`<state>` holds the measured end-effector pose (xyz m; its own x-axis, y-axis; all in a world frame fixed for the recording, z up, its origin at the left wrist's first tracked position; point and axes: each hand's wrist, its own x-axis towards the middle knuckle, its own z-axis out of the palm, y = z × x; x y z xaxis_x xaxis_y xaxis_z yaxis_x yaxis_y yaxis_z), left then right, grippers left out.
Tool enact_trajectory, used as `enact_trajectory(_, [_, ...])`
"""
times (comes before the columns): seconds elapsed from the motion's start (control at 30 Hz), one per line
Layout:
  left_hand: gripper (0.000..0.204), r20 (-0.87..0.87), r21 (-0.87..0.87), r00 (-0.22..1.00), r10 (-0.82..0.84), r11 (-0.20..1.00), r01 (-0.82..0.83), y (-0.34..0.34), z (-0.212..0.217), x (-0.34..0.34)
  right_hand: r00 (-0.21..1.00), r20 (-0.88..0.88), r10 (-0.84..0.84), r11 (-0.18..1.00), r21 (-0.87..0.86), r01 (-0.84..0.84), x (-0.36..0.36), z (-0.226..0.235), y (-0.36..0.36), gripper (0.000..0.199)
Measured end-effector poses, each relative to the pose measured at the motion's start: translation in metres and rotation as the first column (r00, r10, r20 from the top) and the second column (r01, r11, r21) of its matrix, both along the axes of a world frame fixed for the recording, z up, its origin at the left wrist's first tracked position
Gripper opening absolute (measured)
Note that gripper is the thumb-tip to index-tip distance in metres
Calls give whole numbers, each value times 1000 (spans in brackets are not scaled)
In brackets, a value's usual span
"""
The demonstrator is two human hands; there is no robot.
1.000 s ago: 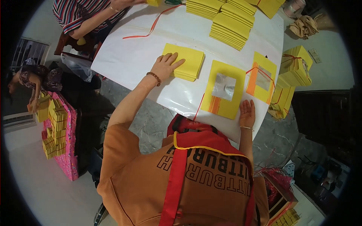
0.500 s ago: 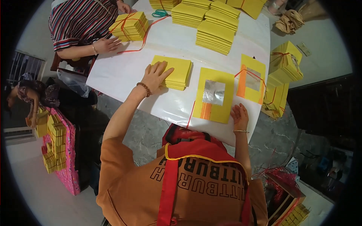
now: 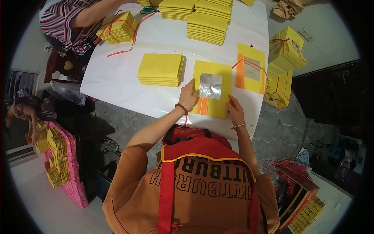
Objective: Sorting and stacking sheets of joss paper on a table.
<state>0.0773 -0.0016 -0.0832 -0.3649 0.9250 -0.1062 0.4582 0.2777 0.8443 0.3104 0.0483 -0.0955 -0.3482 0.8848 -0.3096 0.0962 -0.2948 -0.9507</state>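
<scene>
A stack of yellow joss paper [image 3: 223, 72], with a silver foil square [image 3: 210, 85] and an orange strip [image 3: 202, 106] on top, lies on the table in front of me. My left hand [image 3: 188, 97] is closed at its left edge, the index finger pointing up along the side. On the opposite edge, my right hand [image 3: 236, 112] grips with bent fingers. To the left sits a plain folded yellow stack [image 3: 160, 68], untouched. Beyond my right hand lies another foil-topped yellow sheet [image 3: 240, 52] with a red string [image 3: 249, 63] across it.
The white-covered table [image 3: 117, 74] carries several yellow stacks [image 3: 206, 27] at its far side. A tied bundle [image 3: 119, 29] and green-handled scissors [image 3: 149, 9] lie near a person in a striped shirt [image 3: 64, 23]. More tied bundles [image 3: 286, 50] stand off the right edge.
My left hand has left the plain folded stack and come right to the foil-topped stack. My right hand has closed in on its right edge. The striped-shirt person's arm has moved farther away.
</scene>
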Motion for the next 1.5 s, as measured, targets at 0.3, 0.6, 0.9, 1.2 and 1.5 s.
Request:
enact_trajectory(0.3, [44, -380, 250, 923, -56, 955, 161, -22, 29, -3, 943, 319, -98, 886, 460, -64, -1, 25, -6, 33])
enact_trajectory(0.6, [34, -651, 84, 547, -526, 667, 741, -38, 21, -16, 860, 499, 104, 660, 612, -435, 2, 3, 1, 21])
enact_trajectory(0.9, [18, -280, 136, 723, -632, 719, 681, -15, 21, -27, 979, 52, 196, 945, 256, -203, 2, -1, 9, 37])
enact_trajectory(1.2, [21, -154, 91, 743, -652, 739, 667, -9, 14, -32, 985, 31, 170, 945, 277, -172, -1, 2, 7, 43])
enact_trajectory(1.5, [21, 118, -84, 831, -544, 828, 554, -2, 16, -32, 977, 153, 148, 954, 240, -182, 3, 1, 8, 38])
